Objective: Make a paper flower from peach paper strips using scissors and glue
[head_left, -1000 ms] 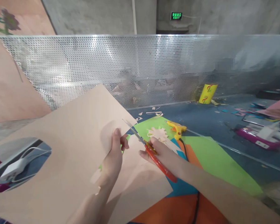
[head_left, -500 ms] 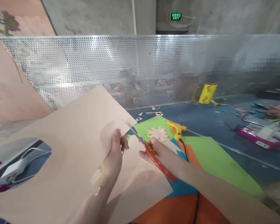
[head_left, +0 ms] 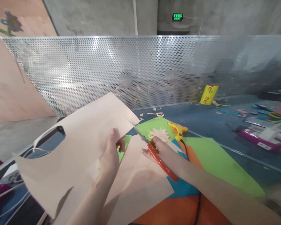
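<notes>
My left hand [head_left: 111, 153] pinches a large pale peach sheet of paper [head_left: 84, 131] near its right side, thumb on top. A rounded notch is cut from the sheet's left edge. In my right hand [head_left: 160, 151] are red-handled scissors [head_left: 162, 164], blades pointing up and left toward the sheet's right corner. Whether the blades touch the paper I cannot tell. Below my hands lies another peach sheet [head_left: 140, 184]. Just beyond my right hand a peach flower-shaped cutout [head_left: 159, 134] rests on a green sheet [head_left: 147, 125].
A yellow glue gun [head_left: 178, 129] with a black cord lies behind my right hand. Orange paper [head_left: 178, 209], blue paper [head_left: 184, 187] and green paper [head_left: 224, 165] overlap on the table. Farther off are a yellow roll [head_left: 209, 94], a purple power strip [head_left: 259, 140] and a perforated metal screen [head_left: 84, 68].
The peach sheet has swung and tilted in my left hand, its left part shifting right and its far corner dropping. The scissors have barely moved. A person's hand at the far right has left view.
</notes>
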A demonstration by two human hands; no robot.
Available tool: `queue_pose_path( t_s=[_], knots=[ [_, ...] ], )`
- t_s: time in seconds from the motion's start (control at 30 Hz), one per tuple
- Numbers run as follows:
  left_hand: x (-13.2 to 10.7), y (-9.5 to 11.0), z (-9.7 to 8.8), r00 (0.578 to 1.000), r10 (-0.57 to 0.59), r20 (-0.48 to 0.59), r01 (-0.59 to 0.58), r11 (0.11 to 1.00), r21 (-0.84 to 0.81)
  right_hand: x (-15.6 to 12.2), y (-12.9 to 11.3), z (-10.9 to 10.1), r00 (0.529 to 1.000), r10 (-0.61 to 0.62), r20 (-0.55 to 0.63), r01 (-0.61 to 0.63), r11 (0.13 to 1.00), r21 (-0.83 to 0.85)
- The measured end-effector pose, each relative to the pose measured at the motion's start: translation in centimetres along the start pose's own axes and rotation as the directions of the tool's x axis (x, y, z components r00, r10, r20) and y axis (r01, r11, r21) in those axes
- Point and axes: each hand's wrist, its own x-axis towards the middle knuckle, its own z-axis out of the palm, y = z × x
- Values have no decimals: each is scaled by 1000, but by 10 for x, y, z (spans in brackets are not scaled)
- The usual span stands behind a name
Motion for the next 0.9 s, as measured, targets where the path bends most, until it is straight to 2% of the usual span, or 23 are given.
queue_pose_path(
  t_s=[0.1, 0.33, 0.57, 0.9],
  knots=[
    [-1, 2, 0, 998, -51, 43, 53, 997, -54, -2, -2, 1, 1000, -14, 17, 14, 1000, -3],
    [-6, 5, 2, 992, -58, 113, 68, 994, -89, -7, -2, 2, 996, -54, 67, 55, 998, -19],
    [-9, 8, 1, 986, -108, 129, 112, 993, -24, -7, -5, 1, 998, -37, 60, 38, 999, -18],
    [-8, 4, 3, 991, -81, 107, 87, 994, -58, -4, -3, 4, 1000, -21, -4, 20, 998, -67]
  ],
)
